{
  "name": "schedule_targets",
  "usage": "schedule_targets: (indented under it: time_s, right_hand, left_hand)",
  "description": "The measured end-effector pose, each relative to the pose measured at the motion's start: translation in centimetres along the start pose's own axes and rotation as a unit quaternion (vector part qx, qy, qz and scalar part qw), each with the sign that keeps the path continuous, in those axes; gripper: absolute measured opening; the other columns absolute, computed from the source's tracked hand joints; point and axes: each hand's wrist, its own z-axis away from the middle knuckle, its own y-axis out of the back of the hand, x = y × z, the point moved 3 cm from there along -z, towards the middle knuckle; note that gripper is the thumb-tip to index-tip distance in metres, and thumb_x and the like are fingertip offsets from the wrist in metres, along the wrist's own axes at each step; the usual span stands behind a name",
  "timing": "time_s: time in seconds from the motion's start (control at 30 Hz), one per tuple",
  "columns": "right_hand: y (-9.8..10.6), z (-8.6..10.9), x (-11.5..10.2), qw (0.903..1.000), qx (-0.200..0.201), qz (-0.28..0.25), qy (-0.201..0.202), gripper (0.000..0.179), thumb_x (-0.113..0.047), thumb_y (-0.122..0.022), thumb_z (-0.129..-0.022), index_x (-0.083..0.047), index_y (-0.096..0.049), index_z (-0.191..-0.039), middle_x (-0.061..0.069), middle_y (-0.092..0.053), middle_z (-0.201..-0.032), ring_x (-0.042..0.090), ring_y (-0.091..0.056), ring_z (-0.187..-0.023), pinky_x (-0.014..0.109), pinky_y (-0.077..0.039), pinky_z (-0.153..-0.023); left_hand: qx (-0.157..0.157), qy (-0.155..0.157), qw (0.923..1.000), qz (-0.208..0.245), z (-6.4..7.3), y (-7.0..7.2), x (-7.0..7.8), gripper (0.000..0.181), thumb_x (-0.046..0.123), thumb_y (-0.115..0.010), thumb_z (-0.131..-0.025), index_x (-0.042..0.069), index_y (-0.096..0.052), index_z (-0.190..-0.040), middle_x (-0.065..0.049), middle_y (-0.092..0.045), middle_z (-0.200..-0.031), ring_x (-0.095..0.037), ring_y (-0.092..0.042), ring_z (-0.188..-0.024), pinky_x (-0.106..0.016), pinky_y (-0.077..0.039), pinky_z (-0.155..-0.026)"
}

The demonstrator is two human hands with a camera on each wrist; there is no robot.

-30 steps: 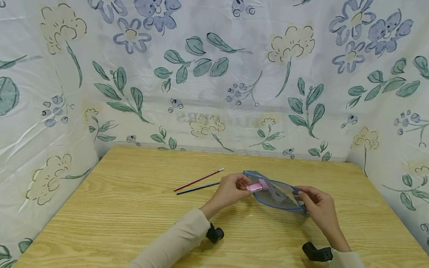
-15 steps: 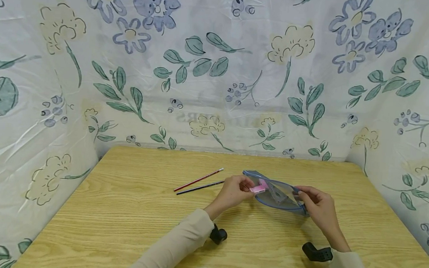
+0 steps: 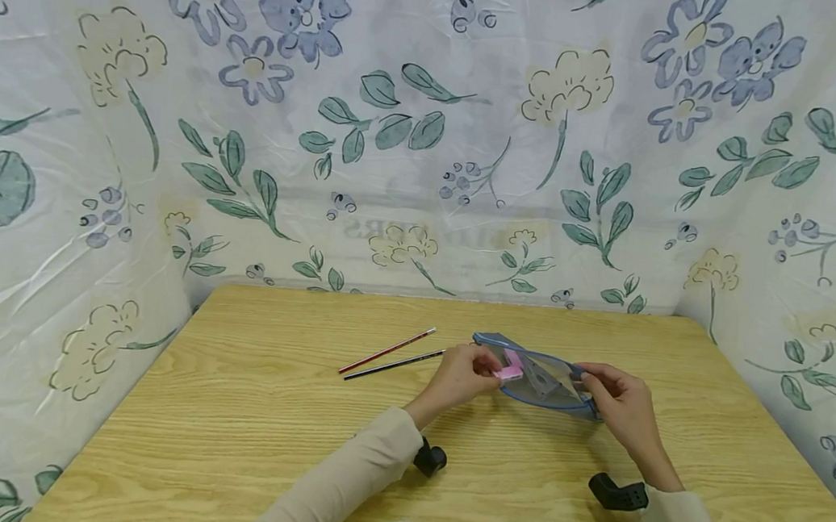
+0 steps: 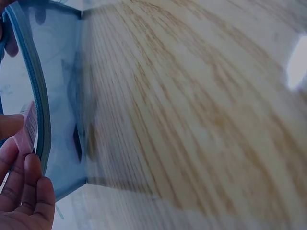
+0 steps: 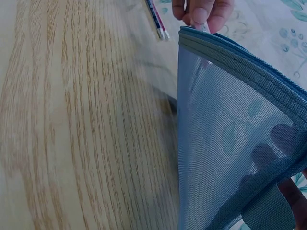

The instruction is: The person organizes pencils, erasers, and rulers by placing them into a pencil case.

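At the rim [image 4: 41, 91] of the pouch [image 5: 220, 124], my left grip [image 3: 463, 370] pinches the pink block [image 3: 509, 374], while my right grip [image 3: 625, 395] holds the pouch's right end. I'd spread the rim wide, ease the block past it and release only once well inside.

Pencils [image 3: 387, 350] on table [image 3: 247, 419], pouch [image 5: 216, 124] to right

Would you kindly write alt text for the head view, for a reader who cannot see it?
A person's left hand holds a pink block at the mouth of an open blue pouch, whose other end the right hand grips. A red pencil and a dark pencil lie to the left on a wooden table, before a floral backdrop.
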Motion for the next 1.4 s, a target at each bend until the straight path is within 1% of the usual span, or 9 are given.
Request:
schedule_targets:
  time_s: [0.2, 0.33, 0.57, 0.63, 0.77, 0.97, 1.17, 1.33, 1.4]
  right_hand:
    - [0.0, 0.0, 0.1, 1.0, 0.002, 0.0, -0.002, 0.021, -0.01, -0.058, -0.098, 0.001, -0.069, -0.111, 0.013, -0.069, -0.087, 0.012, -0.039, -0.045, 0.029, -0.035, -0.041]
    - [0.0, 0.0, -0.2, 1.0, 0.002, -0.007, 0.002, 0.02, -0.01, -0.059, -0.098, 0.001, -0.07, -0.111, 0.009, -0.067, -0.08, 0.011, -0.038, -0.044, 0.028, -0.035, -0.041]
    - [0.2, 0.6, -4.5, 1.0, 0.0, 0.001, 0.007, 0.019, 0.003, -0.056, -0.095, 0.01, -0.067, -0.108, 0.007, -0.057, -0.064, 0.008, -0.035, -0.043, 0.028, -0.033, -0.04]
    - [0.2, 0.6, -4.8, 1.0, 0.0, 0.003, 0.008, 0.019, 0.004, -0.056, -0.095, 0.011, -0.067, -0.108, 0.006, -0.055, -0.061, 0.007, -0.034, -0.043, 0.028, -0.033, -0.039]
    - [0.1, 0.4, -4.0, 0.9999, 0.001, 0.003, 0.013, 0.019, 0.004, -0.056, -0.095, 0.011, -0.067, -0.108, 0.007, -0.053, -0.059, 0.006, -0.033, -0.042, 0.028, -0.031, -0.038]
    - [-0.2, 0.1, -0.8, 0.9999, 0.008, 0.0, 0.01, 0.019, -0.002, -0.058, -0.096, 0.005, -0.069, -0.111, 0.009, -0.066, -0.075, 0.008, -0.035, -0.042, 0.028, -0.033, -0.039]
    - [-0.3, 0.1, -0.2, 0.9997, 0.009, -0.01, 0.02, 0.02, -0.006, -0.059, -0.097, 0.003, -0.069, -0.11, 0.014, -0.069, -0.085, 0.011, -0.038, -0.043, 0.028, -0.034, -0.039]
    - [-0.4, 0.1, -0.1, 0.9998, 0.01, 0.001, 0.015, 0.019, -0.003, -0.058, -0.096, 0.005, -0.069, -0.11, 0.013, -0.069, -0.081, 0.008, -0.035, -0.042, 0.028, -0.032, -0.038]
    - [-0.5, 0.0, -0.1, 0.9998, 0.01, 0.008, 0.016, 0.019, 0.0, -0.057, -0.096, 0.007, -0.068, -0.11, 0.014, -0.067, -0.078, 0.008, -0.033, -0.041, 0.028, -0.031, -0.037]
  left_hand:
    - [-0.001, -0.026, 0.9995, -0.02, -0.1, -0.1, 0.3, 0.007, 0.001, -0.073, -0.083, 0.003, -0.072, -0.089, 0.002, -0.062, -0.076, -0.01, -0.056, -0.068, -0.022, -0.047, -0.061]
    - [-0.001, -0.037, 0.9986, -0.039, -0.2, -0.3, 0.4, 0.007, 0.0, -0.074, -0.082, 0.002, -0.072, -0.089, 0.0, -0.064, -0.078, -0.009, -0.057, -0.069, -0.022, -0.048, -0.062]
    - [-0.008, -0.044, 0.9963, -0.074, -0.4, -0.7, 0.9, 0.007, 0.0, -0.073, -0.083, 0.001, -0.072, -0.09, -0.005, -0.069, -0.083, -0.008, -0.062, -0.072, -0.018, -0.049, -0.065]
    - [-0.012, -0.048, 0.9955, -0.081, -0.4, -0.9, 1.0, 0.007, 0.0, -0.073, -0.083, 0.0, -0.072, -0.09, -0.005, -0.069, -0.082, -0.008, -0.062, -0.072, -0.017, -0.049, -0.065]
    - [-0.018, -0.062, 0.9942, -0.086, -0.5, -1.1, 1.1, 0.009, -0.001, -0.073, -0.083, -0.002, -0.072, -0.091, -0.008, -0.069, -0.084, -0.01, -0.063, -0.073, -0.017, -0.049, -0.065]
    - [-0.024, -0.071, 0.9922, -0.099, -0.5, -1.5, 1.1, 0.011, -0.003, -0.072, -0.083, -0.002, -0.07, -0.093, -0.011, -0.069, -0.088, -0.013, -0.064, -0.076, -0.017, -0.049, -0.067]
    - [-0.026, -0.081, 0.9879, -0.129, -0.5, -1.9, 1.2, 0.009, -0.001, -0.073, -0.082, -0.003, -0.07, -0.091, -0.008, -0.068, -0.084, -0.01, -0.061, -0.074, -0.018, -0.047, -0.067]
    - [-0.027, -0.076, 0.9849, -0.153, -0.6, -2.1, 1.2, 0.007, 0.002, -0.074, -0.083, 0.0, -0.07, -0.088, 0.0, -0.064, -0.077, -0.005, -0.054, -0.068, -0.031, -0.046, -0.082]
    - [-0.029, -0.076, 0.9845, -0.156, -0.6, -2.2, 1.2, 0.006, 0.003, -0.074, -0.083, 0.001, -0.07, -0.087, 0.001, -0.062, -0.075, -0.005, -0.052, -0.067, -0.035, -0.045, -0.084]
